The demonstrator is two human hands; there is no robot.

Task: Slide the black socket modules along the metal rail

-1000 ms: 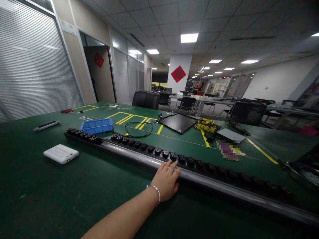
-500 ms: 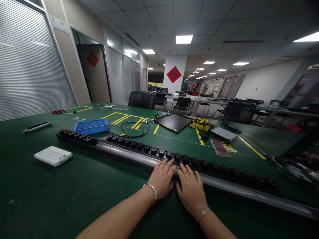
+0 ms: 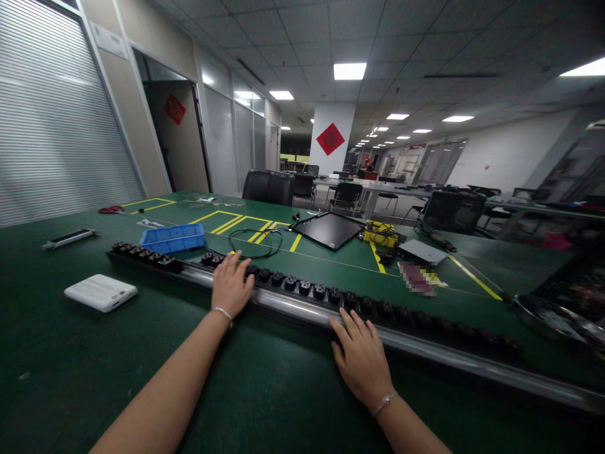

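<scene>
A long dark bar (image 3: 293, 307) with a shiny, clear-looking front strip lies slantwise across the table, from left of centre to the right edge. Dark round pieces (image 3: 305, 287) stand in a row along its far side, with a gap near the left end. My left hand (image 3: 230, 287) lies over the bar left of centre, fingers stretched towards the row. Further right, my right hand (image 3: 362, 356) rests at the bar's near edge with its fingers spread. Both hands are open, and neither is wrapped round anything.
Behind the bar are a blue bin (image 3: 172, 238), a black cable (image 3: 255, 243), a flat black panel (image 3: 328, 230) and a yellow object with wires (image 3: 380, 233). A white box-like device (image 3: 101, 292) sits at left. A silver box (image 3: 422, 251) lies at right.
My left hand has moved left along the bar, away from my right hand. My right hand has stayed almost in place.
</scene>
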